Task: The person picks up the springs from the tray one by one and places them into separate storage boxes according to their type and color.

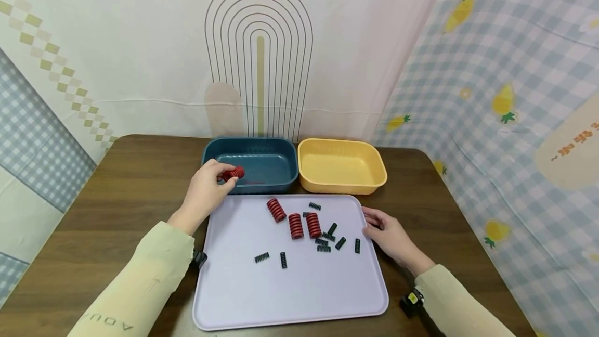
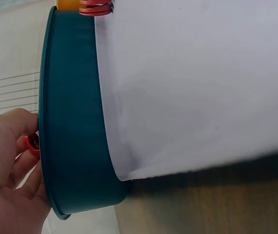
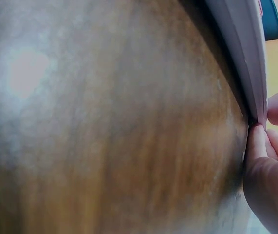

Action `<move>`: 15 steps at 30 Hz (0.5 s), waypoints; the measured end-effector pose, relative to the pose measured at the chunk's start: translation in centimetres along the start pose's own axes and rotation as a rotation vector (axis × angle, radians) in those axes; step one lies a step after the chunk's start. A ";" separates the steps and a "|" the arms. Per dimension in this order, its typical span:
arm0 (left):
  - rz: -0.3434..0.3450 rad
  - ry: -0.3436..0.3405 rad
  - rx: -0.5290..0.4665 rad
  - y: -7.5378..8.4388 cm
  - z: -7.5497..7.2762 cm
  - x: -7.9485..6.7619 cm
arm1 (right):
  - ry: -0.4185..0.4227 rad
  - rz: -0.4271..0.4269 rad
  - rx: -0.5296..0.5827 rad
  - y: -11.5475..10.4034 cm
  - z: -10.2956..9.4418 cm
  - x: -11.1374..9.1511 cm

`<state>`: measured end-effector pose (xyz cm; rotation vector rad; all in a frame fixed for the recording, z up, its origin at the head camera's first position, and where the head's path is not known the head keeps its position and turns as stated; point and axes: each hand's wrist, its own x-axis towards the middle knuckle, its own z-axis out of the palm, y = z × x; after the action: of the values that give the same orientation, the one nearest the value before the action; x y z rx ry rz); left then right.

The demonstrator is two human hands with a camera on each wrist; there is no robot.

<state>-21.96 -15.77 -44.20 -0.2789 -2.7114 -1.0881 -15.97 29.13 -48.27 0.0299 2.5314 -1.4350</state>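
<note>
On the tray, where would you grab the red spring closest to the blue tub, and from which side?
I'd probably pinch the red spring across its middle, coming from above, pressing both long sides: it's a cylinder lying on its side, uncovered, with bare tray showing along both flanks.

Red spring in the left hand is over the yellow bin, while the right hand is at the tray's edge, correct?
Wrong bin: the head view shows the red spring in the left hand over the blue bin. The right hand is indeed at the edge of the tray.
</note>
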 end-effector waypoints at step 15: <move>-0.011 -0.030 0.010 0.1 -0.1 0.1 | 0.000 0.000 -0.006 0.1 0.0 0.1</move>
<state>-22.01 -15.78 -44.08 -0.2807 -2.7472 -1.0817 -16.03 29.17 -48.36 0.0286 2.5360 -1.4277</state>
